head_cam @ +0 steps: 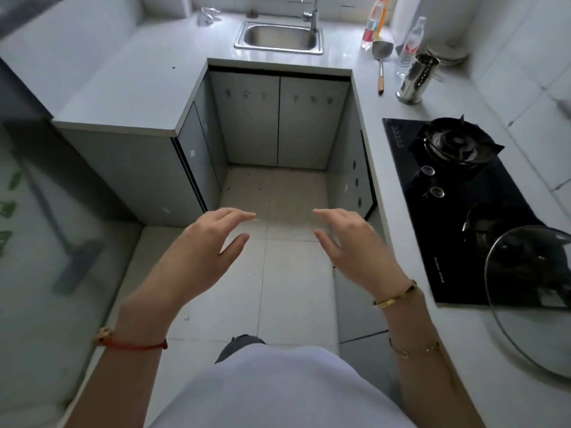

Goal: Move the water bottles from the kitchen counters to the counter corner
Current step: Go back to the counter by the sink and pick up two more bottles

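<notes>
Both hands are held out over the pale tiled floor, palms down and facing each other: the left hand and the right hand are spread open, fingers loosely curved, and nothing is gripped by either. A red cord bracelet is worn on the left wrist, a gold bangle on the right. Two water bottles are seen at the far right of the white U-shaped kitchen counter: a clear plastic bottle with a red label and orange band stands near the stainless steel sink, and a second clear plastic bottle with a red-and-white label stands just beside a perforated steel utensil holder. A metal spatula with a wooden handle lies between the bottles. A black glass gas hob is set into the right counter, with a round glass lid resting over its near end.
</notes>
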